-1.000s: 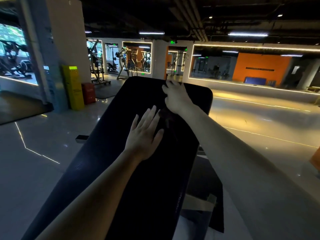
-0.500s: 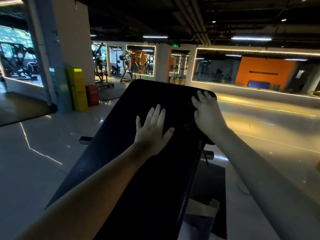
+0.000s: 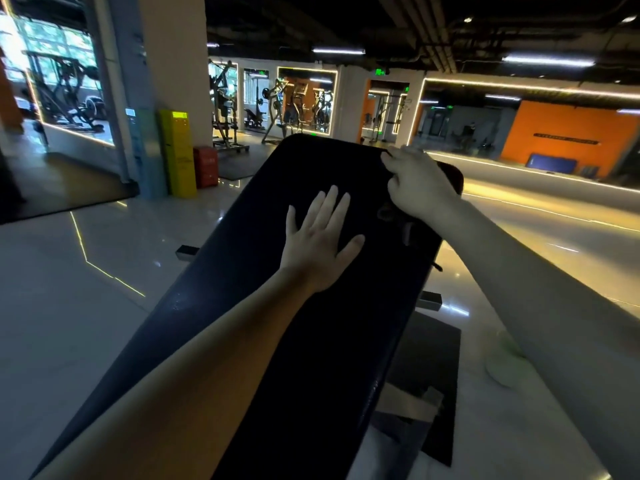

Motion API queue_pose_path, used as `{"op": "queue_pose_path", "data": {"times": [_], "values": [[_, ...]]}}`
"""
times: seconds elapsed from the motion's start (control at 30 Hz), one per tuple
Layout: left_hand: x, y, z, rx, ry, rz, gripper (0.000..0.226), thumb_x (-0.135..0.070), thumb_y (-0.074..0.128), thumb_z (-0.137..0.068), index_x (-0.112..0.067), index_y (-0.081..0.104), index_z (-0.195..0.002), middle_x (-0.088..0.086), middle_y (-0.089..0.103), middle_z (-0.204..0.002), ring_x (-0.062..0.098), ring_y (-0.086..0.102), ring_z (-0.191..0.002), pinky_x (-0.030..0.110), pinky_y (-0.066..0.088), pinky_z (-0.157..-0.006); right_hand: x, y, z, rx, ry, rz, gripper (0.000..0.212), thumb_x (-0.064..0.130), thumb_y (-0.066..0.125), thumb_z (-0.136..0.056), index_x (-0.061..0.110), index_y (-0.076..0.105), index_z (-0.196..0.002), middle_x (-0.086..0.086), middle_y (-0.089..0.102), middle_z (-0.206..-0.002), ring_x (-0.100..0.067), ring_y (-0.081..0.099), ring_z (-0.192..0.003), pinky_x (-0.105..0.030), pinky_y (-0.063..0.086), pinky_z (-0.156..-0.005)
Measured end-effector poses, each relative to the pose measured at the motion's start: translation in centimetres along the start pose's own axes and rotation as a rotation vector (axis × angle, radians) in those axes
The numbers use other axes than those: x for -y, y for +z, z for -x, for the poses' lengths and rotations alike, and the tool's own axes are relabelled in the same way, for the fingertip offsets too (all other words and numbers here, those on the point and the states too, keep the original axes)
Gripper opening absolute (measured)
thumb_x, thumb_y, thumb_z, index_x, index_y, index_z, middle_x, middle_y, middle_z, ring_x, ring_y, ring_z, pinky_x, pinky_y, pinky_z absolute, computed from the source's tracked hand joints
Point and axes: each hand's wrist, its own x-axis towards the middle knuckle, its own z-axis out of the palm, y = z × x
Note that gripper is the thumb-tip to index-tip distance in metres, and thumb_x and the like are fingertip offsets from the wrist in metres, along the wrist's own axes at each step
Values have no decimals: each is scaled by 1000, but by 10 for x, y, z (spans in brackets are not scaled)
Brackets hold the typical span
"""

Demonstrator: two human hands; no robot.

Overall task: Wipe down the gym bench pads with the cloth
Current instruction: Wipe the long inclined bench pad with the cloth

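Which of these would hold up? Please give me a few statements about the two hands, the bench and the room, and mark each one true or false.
1. The left hand lies flat with its fingers spread on the black bench pad. True.
2. The right hand rests on the floor. False: it is at the pad's upper right part, fingers curled on a dark cloth.
3. A yellow cabinet stands beside the pillar. True.
4. The far wall on the right is blue. False: it is orange.
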Motion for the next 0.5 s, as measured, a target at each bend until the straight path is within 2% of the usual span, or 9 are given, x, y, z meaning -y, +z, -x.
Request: {"op": "queue_pose_path", "data": {"times": [0.1, 0.3, 0.37, 0.5], "values": [[-3, -1, 1, 1, -13, -22, 73, -57, 21, -97, -24, -2, -158, -3, -10, -165, 14, -12, -151, 51, -9, -120, 15, 6, 44, 68, -45, -32, 56, 8, 38, -99, 9, 24, -153, -8, 18, -161, -23, 10, -149, -40, 5, -121], [-4, 2, 4, -19, -22, -21, 70, -53, 23, -100, -20, -1, -158, -1, -9, -166, 15, -10, -152, 51, -7, -121, 24, 15, 113, 132, -193, -106, 55, 7, 40, -100, 14, 25, -152, -1, 14, -162, -15, 2, -150, -27, -7, -117], [-4, 2, 4, -21, -27, -22, 71, -53, 21, -100, -21, -2, -158, -1, -9, -166, 15, -11, -151, 50, -7, -121, 23, 15, 106, 123, -184, -109, 54, 6, 40, -100, 14, 27, -152, -1, 14, -162, -15, 2, -150, -26, -7, -116], [-2, 4, 4, -25, -28, -20, 76, -58, 13, -94, -20, -2, -158, 0, -10, -166, 16, -12, -151, 48, -10, -120, 23, 23, 54, 31, -129, -33, 55, 4, 40, -97, 11, 29, -151, -6, 18, -161, -21, 7, -150, -36, 1, -120]]}}
